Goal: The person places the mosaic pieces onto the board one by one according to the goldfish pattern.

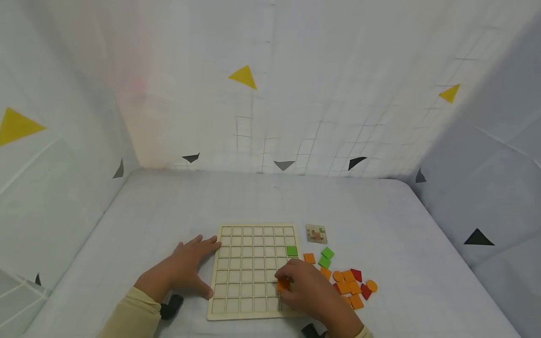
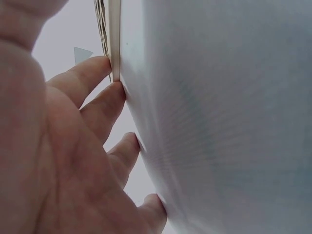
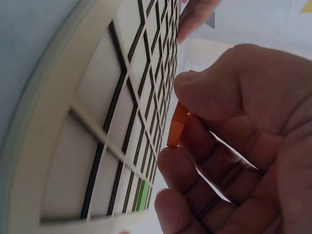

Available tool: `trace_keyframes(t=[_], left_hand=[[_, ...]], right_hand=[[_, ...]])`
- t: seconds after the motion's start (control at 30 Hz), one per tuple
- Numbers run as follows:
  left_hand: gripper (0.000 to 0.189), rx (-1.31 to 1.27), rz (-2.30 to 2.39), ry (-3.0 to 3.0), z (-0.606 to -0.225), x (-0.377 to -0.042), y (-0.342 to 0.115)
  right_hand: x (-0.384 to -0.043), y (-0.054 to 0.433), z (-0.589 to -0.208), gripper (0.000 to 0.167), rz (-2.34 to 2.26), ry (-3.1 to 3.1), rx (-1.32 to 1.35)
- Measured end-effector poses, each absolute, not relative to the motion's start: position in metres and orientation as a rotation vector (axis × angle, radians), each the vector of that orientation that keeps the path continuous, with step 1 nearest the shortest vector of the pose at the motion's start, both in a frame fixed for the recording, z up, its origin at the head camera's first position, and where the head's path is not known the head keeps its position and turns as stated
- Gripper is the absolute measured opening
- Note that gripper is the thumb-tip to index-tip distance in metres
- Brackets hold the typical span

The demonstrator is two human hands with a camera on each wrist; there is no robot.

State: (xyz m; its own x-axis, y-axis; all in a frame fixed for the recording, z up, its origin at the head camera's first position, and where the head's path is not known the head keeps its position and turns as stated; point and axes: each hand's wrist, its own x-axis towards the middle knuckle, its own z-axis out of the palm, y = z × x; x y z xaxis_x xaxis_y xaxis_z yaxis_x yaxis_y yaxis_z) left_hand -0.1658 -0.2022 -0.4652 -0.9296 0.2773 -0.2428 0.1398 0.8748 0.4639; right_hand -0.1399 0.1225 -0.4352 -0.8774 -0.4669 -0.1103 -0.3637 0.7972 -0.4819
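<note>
A pale wooden grid board [image 1: 247, 277] lies flat on the table, with a green square tile [image 1: 292, 251] in a cell near its right edge. My right hand [image 1: 310, 291] is over the lower right part of the board and pinches an orange tile [image 3: 178, 126] between thumb and fingers. In the right wrist view the tile is held close to the grid, partly hidden by the fingertips. My left hand [image 1: 181, 270] is spread at the board's left side, its fingertips [image 2: 117, 90] touching the edge.
Right of the board lie several loose tiles: orange squares [image 1: 356, 301], orange circles [image 1: 372, 286], red pieces [image 1: 366, 291] and green squares [image 1: 327, 253]. A small pattern card [image 1: 316, 234] lies beyond them. White cloth walls [image 1: 274, 94] surround the white table [image 1: 169, 197].
</note>
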Motion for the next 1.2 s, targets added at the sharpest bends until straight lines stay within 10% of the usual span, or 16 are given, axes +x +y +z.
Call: trace_keyframes(t=[1.2], left_hand=[[0.128, 0.321, 0.644, 2.750, -0.467, -0.168, -0.203]], right_hand=[[-0.149, 0.104, -0.450, 0.018, -0.618, 2.694, -0.791]])
